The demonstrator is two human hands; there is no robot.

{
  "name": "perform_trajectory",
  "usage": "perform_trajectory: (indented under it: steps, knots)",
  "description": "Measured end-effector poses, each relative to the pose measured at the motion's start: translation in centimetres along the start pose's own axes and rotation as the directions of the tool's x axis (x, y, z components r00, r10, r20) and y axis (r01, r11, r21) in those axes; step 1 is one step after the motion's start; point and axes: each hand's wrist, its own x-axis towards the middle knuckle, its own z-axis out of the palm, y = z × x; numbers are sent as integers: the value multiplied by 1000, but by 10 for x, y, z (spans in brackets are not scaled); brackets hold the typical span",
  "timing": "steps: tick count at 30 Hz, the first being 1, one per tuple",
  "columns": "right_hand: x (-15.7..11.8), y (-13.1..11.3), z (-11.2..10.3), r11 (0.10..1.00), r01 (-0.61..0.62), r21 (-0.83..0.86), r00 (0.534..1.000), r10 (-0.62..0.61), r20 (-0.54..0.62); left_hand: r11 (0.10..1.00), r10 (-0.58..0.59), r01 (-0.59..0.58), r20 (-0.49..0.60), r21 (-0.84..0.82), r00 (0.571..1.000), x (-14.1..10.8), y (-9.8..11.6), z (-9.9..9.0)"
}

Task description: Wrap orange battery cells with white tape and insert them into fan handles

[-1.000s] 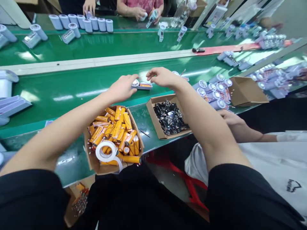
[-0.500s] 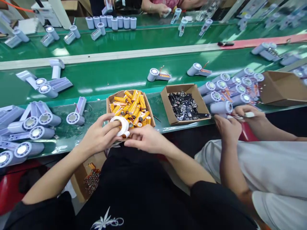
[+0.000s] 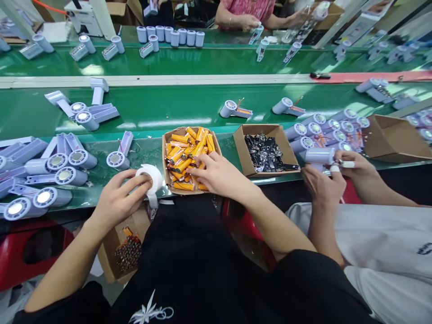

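We hold the white tape roll [image 3: 155, 176] in our L hand [image 3: 122, 196], w/ the tape's loose end hanging down. Our R hand [image 3: 224, 175] is at the carton [image 3: 164, 155] of orange cells [image 3: 180, 155], fingers [image 3: 196, 171] among them. A 2nd carton [image 3: 240, 153], w/ black elec. parts [image 3: 265, 150], stands to the R on the green counter [image 3: 148, 150]. A co-worker, far R, holds 1 lilac housing [image 3: 318, 155].

Left hand [image 3: 123, 193] and right hand [image 3: 221, 173] withdrawn from the belt [image 3: 168, 103] and parted.
With my left I have lifted the tape roll [image 3: 155, 176] off the orange cells [image 3: 184, 153], and it now sits gripped outside their carton [image 3: 178, 191], at its eight o'clock; my right, beside the roll half a second ago, has shifted to four o'clock, fingers among the cells.
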Motion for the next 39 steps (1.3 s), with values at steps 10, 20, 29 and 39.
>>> perform_trajectory:
  steps: [10,20,29,39]
  knots:
    - [4,37,14,644,116,757,979,56,-197,997,47,-43,72,-58,996,6,20,10]
    - [6,-20,-27,741,-7,672,993,82,-81,976,216,-215,121,-23,969,36,32,-2]
    - [11,-15,-5,482,-68,874,889,427,-166,981,193,-191,123,-23,973,57,44,-1]
    - [5,-24,37,246,236,940,445,833,-330,989,-79,77,-8,-126,997,49,106,38]
